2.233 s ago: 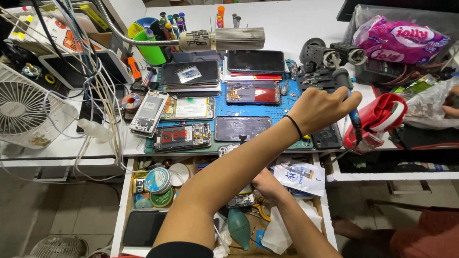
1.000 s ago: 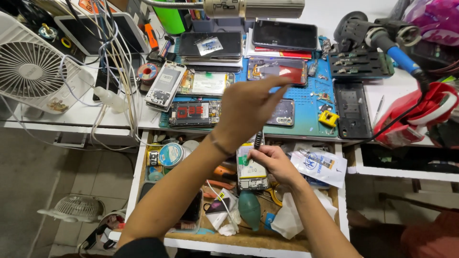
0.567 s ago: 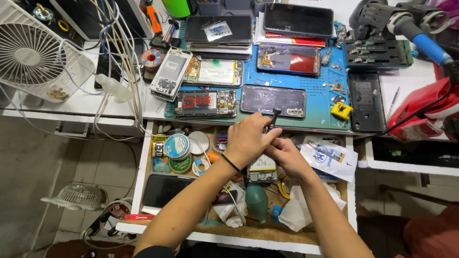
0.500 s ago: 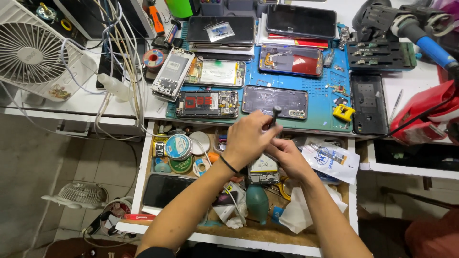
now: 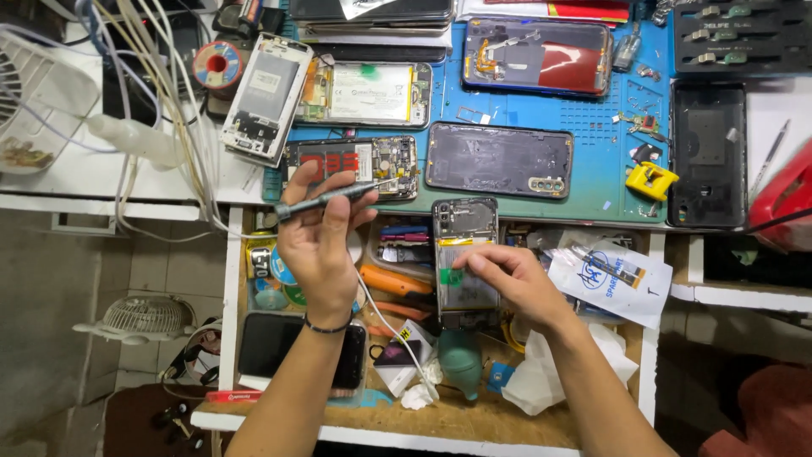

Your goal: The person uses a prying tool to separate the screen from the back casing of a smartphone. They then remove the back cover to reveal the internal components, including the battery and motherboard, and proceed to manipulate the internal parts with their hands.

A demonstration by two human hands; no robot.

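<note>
While left hand (image 5: 320, 245) grips a screwdriver (image 5: 326, 197), right hand (image 5: 507, 283) clasps the opened phone (image 5: 464, 254).

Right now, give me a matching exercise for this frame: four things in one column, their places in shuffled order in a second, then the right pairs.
Things:
1. screwdriver
2. opened phone with its battery showing
3. yellow tool
4. solder spool

Places:
A. on the blue work mat, near its right edge
B. held in the left hand
C. at the top left, beside the white cables
D. under the right hand, over the open drawer

Pairs: 1-B, 2-D, 3-A, 4-C
</note>
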